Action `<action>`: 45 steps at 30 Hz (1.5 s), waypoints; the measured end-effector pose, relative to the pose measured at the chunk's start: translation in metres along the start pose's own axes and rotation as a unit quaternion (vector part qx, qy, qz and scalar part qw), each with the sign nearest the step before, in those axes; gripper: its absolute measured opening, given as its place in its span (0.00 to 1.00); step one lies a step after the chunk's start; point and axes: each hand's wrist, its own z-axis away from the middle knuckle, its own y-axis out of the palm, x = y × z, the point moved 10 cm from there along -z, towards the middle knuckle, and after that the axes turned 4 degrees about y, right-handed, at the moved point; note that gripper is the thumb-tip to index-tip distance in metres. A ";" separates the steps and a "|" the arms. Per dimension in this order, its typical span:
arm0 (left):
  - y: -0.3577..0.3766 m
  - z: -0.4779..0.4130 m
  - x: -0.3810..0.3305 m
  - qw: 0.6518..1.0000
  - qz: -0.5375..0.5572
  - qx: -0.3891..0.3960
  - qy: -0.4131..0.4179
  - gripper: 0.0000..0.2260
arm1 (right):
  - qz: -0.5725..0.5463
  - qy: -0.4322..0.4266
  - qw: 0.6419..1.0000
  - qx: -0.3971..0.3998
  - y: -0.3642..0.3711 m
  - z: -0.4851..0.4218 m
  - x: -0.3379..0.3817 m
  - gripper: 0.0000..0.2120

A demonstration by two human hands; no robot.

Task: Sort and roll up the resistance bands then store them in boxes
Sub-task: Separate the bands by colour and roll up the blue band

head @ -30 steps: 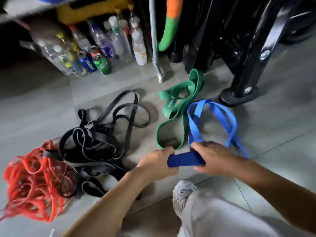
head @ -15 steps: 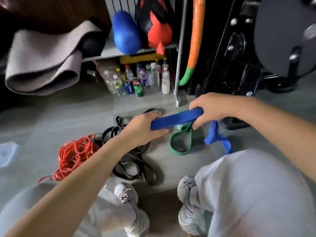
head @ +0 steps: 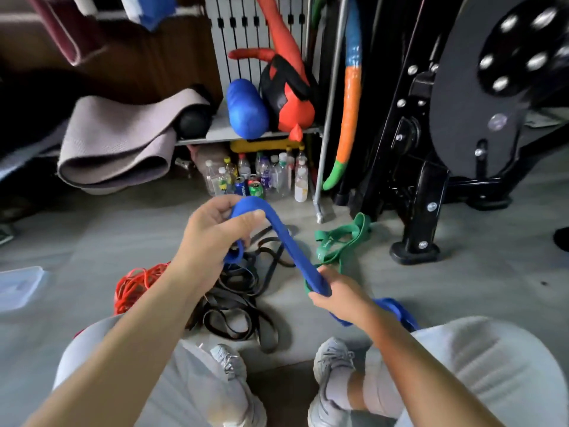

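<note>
Grey floor (head: 462, 288) of a cluttered gym corner. Near and low, the right hand (head: 338, 291) clutches the blue resistance band (head: 289, 245). The band slopes up left to the left hand (head: 212, 238), which pinches its bend. Black bands (head: 240, 303) lie beneath, and the green band (head: 341, 241) is farther right.

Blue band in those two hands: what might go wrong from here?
The blue band looks taut between the left hand and right hand; if either grip slips, it could snap back. Its loose tail lies close to the green band and might tangle during rolling.
</note>
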 end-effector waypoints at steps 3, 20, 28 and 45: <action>-0.023 0.000 -0.015 0.999 -0.049 -0.006 0.017 0.10 | -0.041 0.005 0.999 -0.012 -0.020 -0.008 -0.002 0.10; -0.044 0.005 -0.002 0.983 -0.167 -0.083 -0.005 0.22 | -0.315 -0.153 0.923 -0.159 -0.195 -0.006 0.092 0.06; -0.028 -0.002 -0.006 0.985 -0.155 -0.062 0.036 0.06 | -0.382 -0.236 0.877 -0.169 -0.242 0.005 0.123 0.07; 0.050 0.042 0.173 0.841 -0.460 0.263 -0.104 0.12 | 0.011 0.003 0.994 0.104 -0.012 -0.031 -0.012 0.40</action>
